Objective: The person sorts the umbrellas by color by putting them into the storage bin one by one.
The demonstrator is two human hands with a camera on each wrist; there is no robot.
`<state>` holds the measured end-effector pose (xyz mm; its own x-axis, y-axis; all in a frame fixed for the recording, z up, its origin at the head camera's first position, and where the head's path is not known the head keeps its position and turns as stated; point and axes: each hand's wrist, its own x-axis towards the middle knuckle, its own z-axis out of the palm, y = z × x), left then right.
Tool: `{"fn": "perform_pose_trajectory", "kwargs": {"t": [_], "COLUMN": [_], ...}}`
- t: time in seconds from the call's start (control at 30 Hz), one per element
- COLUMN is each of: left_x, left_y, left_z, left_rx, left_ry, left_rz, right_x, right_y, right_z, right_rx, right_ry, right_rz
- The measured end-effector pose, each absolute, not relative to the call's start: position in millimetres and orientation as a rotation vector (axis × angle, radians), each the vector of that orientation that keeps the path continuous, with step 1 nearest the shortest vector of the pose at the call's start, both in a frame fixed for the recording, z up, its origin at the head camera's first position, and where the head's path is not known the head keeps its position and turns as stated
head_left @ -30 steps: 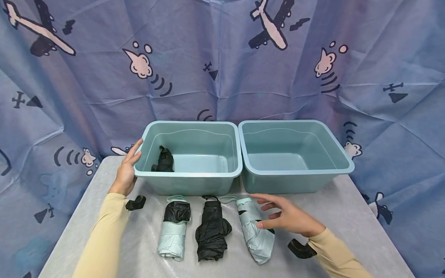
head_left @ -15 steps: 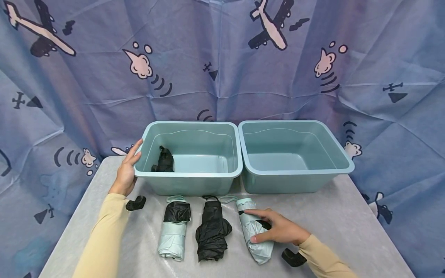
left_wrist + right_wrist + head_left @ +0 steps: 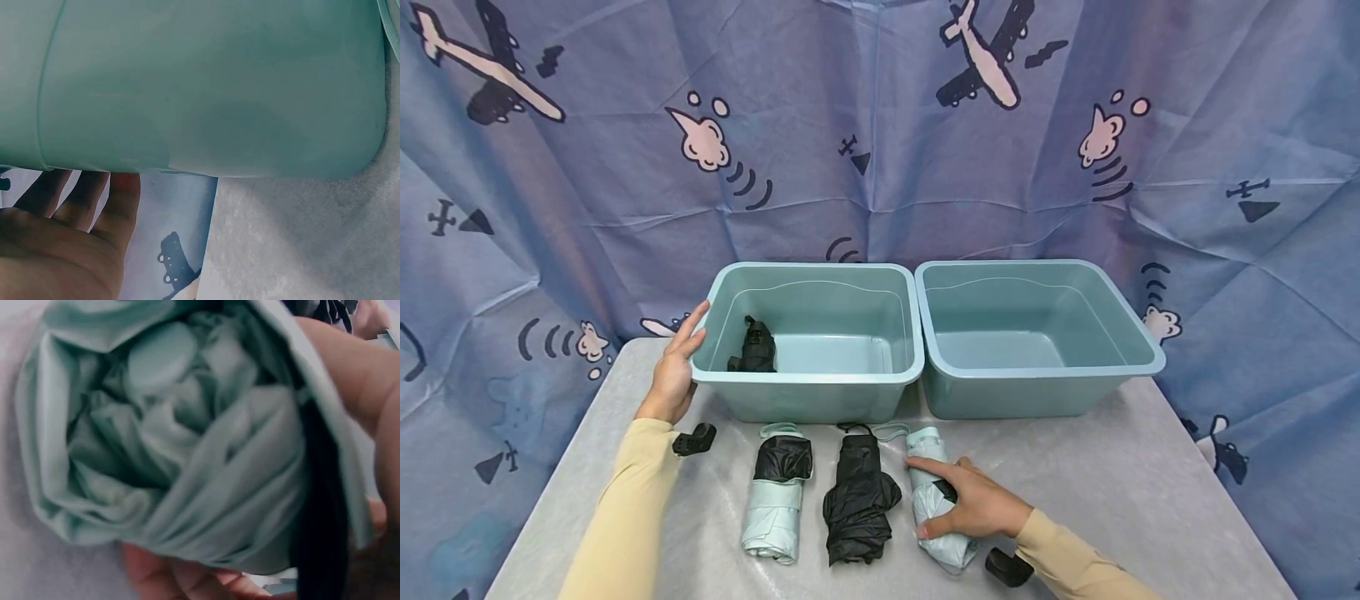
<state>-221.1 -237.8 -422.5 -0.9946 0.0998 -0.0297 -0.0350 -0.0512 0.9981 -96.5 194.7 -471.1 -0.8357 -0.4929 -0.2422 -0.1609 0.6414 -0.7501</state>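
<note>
A folded pale-green fabric umbrella is gripped by the right hand, fingers curled round it where it lies on the grey table, rightmost of 3 folded umbrellas in a row. Beside it: 1 black folded umbrella, then 1 pale-green w/ black top. The left teal plastic bin is touched at its outer side by the left hand, fingers straight. 2 bins total; a 4th umbrella, black, is seen inside the left one. Right bin alongside.
</note>
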Motion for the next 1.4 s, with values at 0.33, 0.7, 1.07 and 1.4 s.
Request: {"fn": "perform_pose_trajectory", "kwargs": {"t": [0.33,0.7,1.07,1.4], "left_x": [-221,-221,-221,-222], "left_y": [-236,-237,-237,-237], "left_z": [-423,-423,-424,-423], "left_rx": [0.061,0.071,0.094,0.093], "left_ry": [2.103,2.107,2.094,2.093], "left_rz": [2.208,2.204,2.218,2.214], "right_x": [-96,-92,-80,-87], "right_y": [192,206,217,232], "right_z": [-475,-459,-410,-362], "right_rx": [-0.505,-0.522,-0.520,-0.704], "right_ry": [2.453,2.173,2.051,2.084], "right_rz": [-1.098,-1.506,-1.600,-1.658]}}
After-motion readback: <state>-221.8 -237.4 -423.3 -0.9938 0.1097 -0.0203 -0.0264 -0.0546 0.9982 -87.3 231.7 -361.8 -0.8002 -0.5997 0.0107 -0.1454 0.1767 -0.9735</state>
